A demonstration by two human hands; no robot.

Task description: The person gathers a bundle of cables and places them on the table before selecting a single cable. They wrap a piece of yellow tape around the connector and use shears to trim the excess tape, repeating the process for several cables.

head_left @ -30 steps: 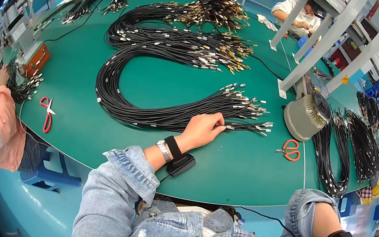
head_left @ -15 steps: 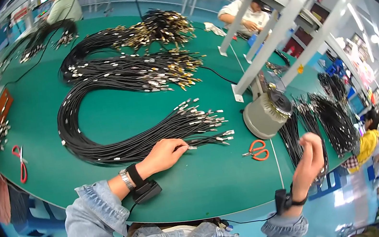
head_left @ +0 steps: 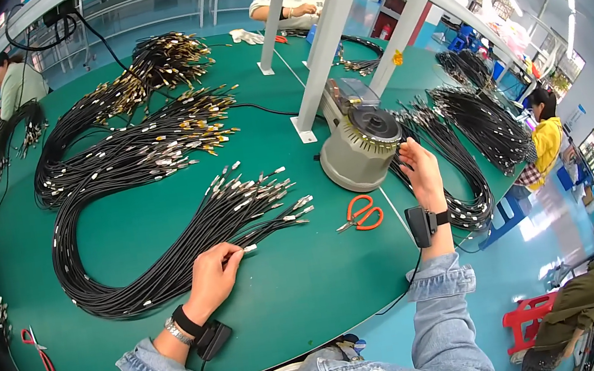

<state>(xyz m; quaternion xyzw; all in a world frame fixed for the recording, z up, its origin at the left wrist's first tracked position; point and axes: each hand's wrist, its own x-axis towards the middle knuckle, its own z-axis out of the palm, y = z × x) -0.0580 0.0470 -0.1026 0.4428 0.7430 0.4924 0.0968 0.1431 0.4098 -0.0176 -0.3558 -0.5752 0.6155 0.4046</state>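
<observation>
My left hand (head_left: 213, 277) rests on the green table (head_left: 303, 283) and pinches one black cable with a metal end (head_left: 248, 249) at the near edge of a looped bundle of black cables (head_left: 169, 249). My right hand (head_left: 421, 168) is raised beside a grey round machine (head_left: 358, 148), its fingers closed on black cables (head_left: 453, 163) lying to the machine's right. Both wrists carry a black band device.
Orange scissors (head_left: 359, 214) lie between my hands. More cable bundles (head_left: 147, 142) cover the far table. A white frame post (head_left: 325, 37) stands behind the machine. Red scissors (head_left: 38, 349) lie at the left edge. Other people work at the far side and right.
The view has swung right. My right hand has come up from below the table edge to the cables beside the grey machine. My left hand stays at the bundle's ends.
</observation>
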